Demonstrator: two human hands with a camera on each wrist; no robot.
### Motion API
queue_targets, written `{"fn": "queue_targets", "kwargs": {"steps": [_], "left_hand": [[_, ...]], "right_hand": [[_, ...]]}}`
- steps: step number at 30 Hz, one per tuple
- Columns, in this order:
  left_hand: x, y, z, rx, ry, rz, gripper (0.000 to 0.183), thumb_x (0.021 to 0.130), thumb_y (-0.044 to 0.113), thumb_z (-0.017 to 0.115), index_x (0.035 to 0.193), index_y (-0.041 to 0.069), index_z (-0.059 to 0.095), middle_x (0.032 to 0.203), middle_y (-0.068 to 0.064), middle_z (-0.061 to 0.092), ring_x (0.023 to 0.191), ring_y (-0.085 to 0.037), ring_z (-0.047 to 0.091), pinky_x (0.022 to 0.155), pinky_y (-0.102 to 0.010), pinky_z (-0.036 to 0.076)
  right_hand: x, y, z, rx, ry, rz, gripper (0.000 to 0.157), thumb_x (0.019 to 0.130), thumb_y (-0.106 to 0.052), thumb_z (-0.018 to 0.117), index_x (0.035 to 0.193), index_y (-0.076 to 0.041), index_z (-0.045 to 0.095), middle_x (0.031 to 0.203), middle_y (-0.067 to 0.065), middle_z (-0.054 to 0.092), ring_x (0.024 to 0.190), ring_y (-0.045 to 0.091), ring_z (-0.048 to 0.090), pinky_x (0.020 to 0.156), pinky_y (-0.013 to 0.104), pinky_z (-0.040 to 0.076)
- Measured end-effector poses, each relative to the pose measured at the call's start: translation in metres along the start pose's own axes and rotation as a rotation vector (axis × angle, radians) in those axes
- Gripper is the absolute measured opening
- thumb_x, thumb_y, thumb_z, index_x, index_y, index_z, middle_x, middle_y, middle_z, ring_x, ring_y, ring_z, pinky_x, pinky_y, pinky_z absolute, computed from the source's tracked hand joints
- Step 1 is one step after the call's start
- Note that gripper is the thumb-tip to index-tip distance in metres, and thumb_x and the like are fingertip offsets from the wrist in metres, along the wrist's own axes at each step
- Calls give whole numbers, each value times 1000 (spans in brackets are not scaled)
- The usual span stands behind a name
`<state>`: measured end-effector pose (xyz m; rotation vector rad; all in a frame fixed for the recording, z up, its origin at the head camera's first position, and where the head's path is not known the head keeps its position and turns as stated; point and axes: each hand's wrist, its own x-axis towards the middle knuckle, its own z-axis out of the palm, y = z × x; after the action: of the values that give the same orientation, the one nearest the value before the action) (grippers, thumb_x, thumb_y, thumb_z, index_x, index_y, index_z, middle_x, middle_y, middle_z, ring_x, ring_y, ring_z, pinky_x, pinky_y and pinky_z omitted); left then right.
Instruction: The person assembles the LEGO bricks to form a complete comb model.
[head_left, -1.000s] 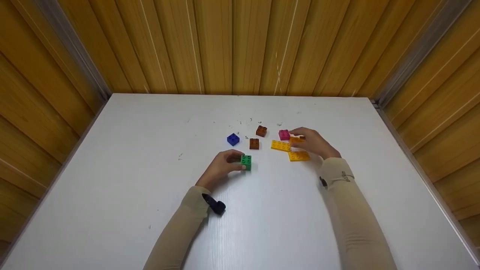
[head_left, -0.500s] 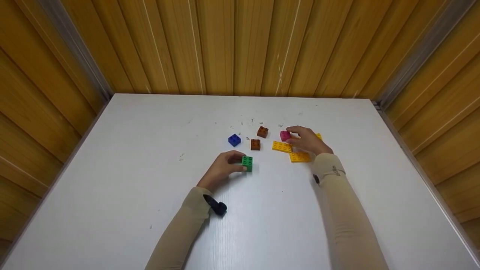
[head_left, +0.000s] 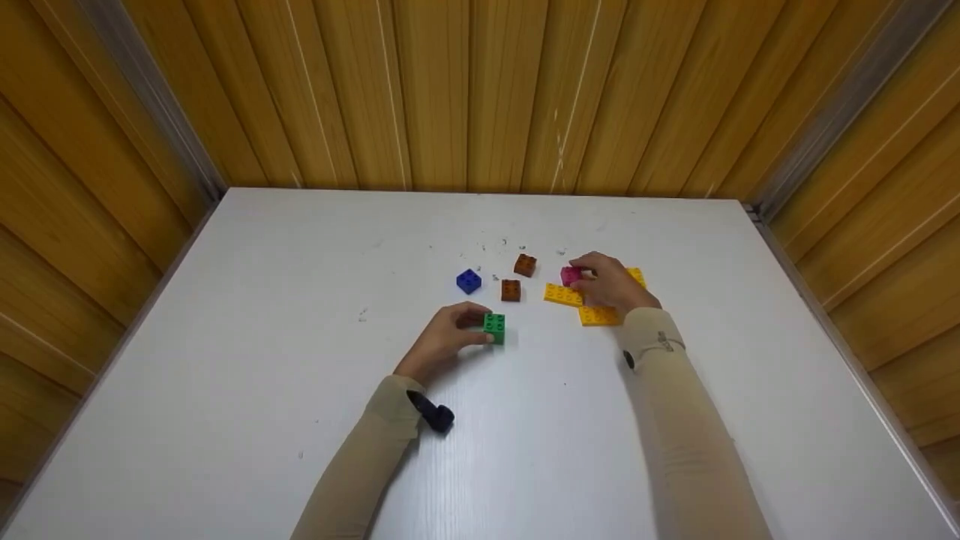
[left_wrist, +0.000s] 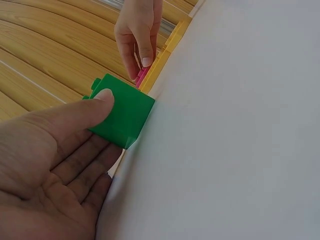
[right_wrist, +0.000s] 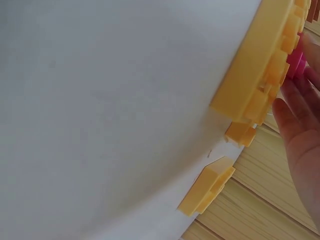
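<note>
My left hand (head_left: 442,336) holds a green toy building brick (head_left: 494,325) on the white table, studs up. In the left wrist view the thumb presses one side of the green brick (left_wrist: 122,112), with the fingers behind it. Farther right, my right hand (head_left: 613,286) pinches a small pink brick (head_left: 569,275) between thumb and fingers. Part of the pink brick (right_wrist: 295,61) is covered by the fingers in the right wrist view. Flat yellow bricks lie close to this hand: one at its left (head_left: 562,294), one in front (head_left: 598,316), another partly hidden behind (head_left: 636,275).
A blue brick (head_left: 469,281) and two brown bricks, one farther back (head_left: 525,265) and one nearer (head_left: 511,290), lie between and beyond the hands. Wood-patterned walls (head_left: 435,97) border the table (head_left: 315,255) at the back and sides.
My right hand has shifted slightly left from over a yellow brick, and its fingers have closed around the pink brick. The left hand keeps holding the green brick in place.
</note>
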<state>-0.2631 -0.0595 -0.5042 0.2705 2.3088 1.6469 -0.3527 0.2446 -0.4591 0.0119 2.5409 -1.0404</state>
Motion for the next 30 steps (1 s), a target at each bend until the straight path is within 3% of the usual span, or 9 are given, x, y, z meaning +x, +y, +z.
{"fn": "queue_targets", "kwargs": {"steps": [9,19,30], "left_hand": [[4,1,2,-6,2,-10,42,81,16,77,121,16,63,120,-2,64,115,-18,58,106,-39,43],[4,-1,3,10,0,-11,43,80,18,77,121,18,63,120,0,65,115,-17,58,106,-39,43],[5,-1,2,-37,-7,7,42,81,15,76,120,15,62,119,-2,65,115,-18,59,105,-38,44]], "right_hand": [[3,3,-1,-116,22,-61,50,95,-20,60,142,-14,47,135,9,49,121,28,44,114,48,32],[-1,6,0,-80,23,-47,50,95,-24,60,142,-17,47,140,9,49,129,29,42,116,50,29],[-4,-2,-3,-147,40,-196,48,94,-24,60,140,-11,50,133,9,53,129,30,44,114,50,32]]}}
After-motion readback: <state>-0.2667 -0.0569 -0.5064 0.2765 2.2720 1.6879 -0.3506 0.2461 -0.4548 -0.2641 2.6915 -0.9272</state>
